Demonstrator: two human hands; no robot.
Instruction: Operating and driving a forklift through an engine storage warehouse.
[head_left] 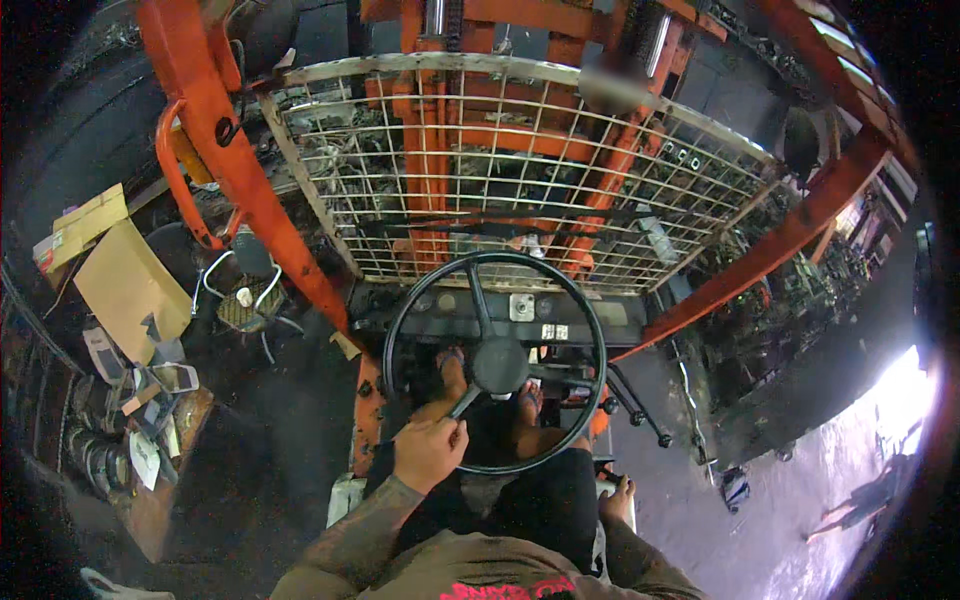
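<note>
The black steering wheel (pixel 499 366) of an orange forklift stands in front of me. My left hand (pixel 430 455) is closed round the lower left of its rim, by a spoke. Low beside my right thigh is my right hand (pixel 618 500), next to a small dark and pale part (pixel 605 474). Its fingers look curled, but whatever they hold is hidden. Several black-knobbed levers (pixel 637 415) stick out to the right of the wheel, apart from that hand. Behind the wheel lies a dark dashboard (pixel 462 318). My feet (pixel 530 400) show below it, near the pedals.
A wire mesh guard (pixel 500 140) spans the front, before the orange mast (pixel 428 170). Orange frame posts (pixel 235 160) rise on both sides. Cardboard (pixel 135 285), a chair (pixel 243 300) and scrap lie at left. Machine parts (pixel 770 320) crowd the right; a person (pixel 865 500) is far right.
</note>
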